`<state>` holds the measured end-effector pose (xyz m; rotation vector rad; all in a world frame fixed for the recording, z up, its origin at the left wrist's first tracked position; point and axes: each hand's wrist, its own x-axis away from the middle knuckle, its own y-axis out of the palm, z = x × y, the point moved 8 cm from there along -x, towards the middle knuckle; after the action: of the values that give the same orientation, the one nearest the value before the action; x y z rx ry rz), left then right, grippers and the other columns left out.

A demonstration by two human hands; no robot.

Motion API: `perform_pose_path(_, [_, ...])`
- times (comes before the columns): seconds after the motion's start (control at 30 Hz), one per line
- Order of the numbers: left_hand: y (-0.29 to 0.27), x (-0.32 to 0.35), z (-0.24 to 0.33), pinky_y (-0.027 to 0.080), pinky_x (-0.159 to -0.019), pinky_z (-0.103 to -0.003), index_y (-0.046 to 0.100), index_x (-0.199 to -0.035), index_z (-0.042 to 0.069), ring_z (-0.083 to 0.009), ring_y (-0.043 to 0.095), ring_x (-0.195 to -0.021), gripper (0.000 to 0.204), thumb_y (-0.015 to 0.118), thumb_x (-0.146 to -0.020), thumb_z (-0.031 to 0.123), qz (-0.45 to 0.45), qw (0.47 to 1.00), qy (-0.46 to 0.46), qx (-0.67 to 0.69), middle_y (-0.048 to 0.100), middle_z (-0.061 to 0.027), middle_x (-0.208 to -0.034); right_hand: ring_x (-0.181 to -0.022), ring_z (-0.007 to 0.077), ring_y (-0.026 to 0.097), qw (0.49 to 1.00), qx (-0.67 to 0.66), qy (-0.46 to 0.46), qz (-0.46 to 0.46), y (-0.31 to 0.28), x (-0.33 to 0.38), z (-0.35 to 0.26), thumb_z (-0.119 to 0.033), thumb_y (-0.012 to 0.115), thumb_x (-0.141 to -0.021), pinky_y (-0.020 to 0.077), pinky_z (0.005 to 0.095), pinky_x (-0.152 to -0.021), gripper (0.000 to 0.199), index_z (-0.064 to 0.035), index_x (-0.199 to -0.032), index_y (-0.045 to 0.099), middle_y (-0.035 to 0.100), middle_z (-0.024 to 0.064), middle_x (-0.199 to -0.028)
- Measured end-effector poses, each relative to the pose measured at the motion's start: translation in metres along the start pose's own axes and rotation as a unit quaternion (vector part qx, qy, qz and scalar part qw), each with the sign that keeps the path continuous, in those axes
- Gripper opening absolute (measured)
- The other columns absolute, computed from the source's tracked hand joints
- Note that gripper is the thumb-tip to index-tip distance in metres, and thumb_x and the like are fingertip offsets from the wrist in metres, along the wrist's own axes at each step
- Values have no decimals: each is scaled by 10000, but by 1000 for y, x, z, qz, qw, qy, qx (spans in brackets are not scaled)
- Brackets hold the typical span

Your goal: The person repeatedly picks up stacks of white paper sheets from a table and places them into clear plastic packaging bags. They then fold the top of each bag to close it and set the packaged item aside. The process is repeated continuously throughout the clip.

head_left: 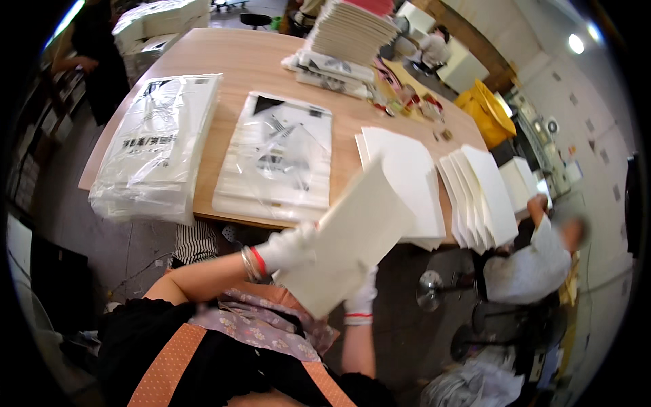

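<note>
Both my hands wear white gloves with red cuffs and hold a rectangular off-white sheet of paper (352,234), tilted in front of me past the table's near edge. I cannot tell whether it is one sheet or a thin pad. My left hand (288,249) grips its left edge. At the lower right edge, my right hand (361,292) is closed on it, the fingers partly hidden. Behind the sheet lies a fanned pile of white paper (403,173). Left of that, a flat pile of clear printed plastic bags (274,159) rests on the table.
A taller pile of plastic-bagged packs (156,146) stands on the wooden table (224,57) at left. More white paper stacks (485,193) fan out at right. A high paper stack (352,30) and small clutter (413,102) sit at the back. A seated person (532,264) works at right.
</note>
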<state>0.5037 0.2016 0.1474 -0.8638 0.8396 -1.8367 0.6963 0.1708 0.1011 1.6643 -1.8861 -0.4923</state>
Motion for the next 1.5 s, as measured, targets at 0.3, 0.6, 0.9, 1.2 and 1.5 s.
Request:
perform_pose_path(0.3, [-142,16,5,456,-797,-461,533,-1177,120,-332,561,-1000,519,694,-684,140,462,846,256,-72,523,-153,-1190,-887,189,602,939,269,-215,-16,64,-14,-3,-210,597,-892,496,307,-783,385,54,-1156,500,614,104,-1045])
perform_pose_path(0.6, [-194,-117,-132,471,-870,-333,578,-1191,114,-296,595,-1030,463,584,-757,276,180,952,1,246,648,-160,-1011,-744,310,640,615,723,-290,-122,110,9,-25,-104,607,-776,514,394,-639,167,-102,-936,657,652,126,-926])
perform_pose_path(0.9, [-81,-29,-3,510,-628,-443,570,-1058,98,-317,612,-736,344,615,-721,158,258,940,184,123,566,-97,-703,-906,390,601,636,734,-217,-99,76,-101,20,-291,626,-795,485,447,-803,418,-45,-1122,543,616,174,-999])
perform_pose_path(1.2, [-51,-7,-189,478,-790,-294,522,-1142,81,-202,571,-901,383,572,-766,30,442,857,181,-194,557,-80,-991,-835,367,624,605,781,-157,-6,66,-160,59,-37,547,-747,470,457,-710,555,-95,-1282,413,661,171,-928])
perform_pose_path(1.5, [10,77,-256,404,-625,-238,488,-1103,19,-83,426,-687,202,463,-903,4,349,821,-125,433,450,6,-794,-916,429,597,723,641,-131,-221,52,-44,76,-56,454,-876,491,423,-783,689,-33,-1457,86,462,319,-1270])
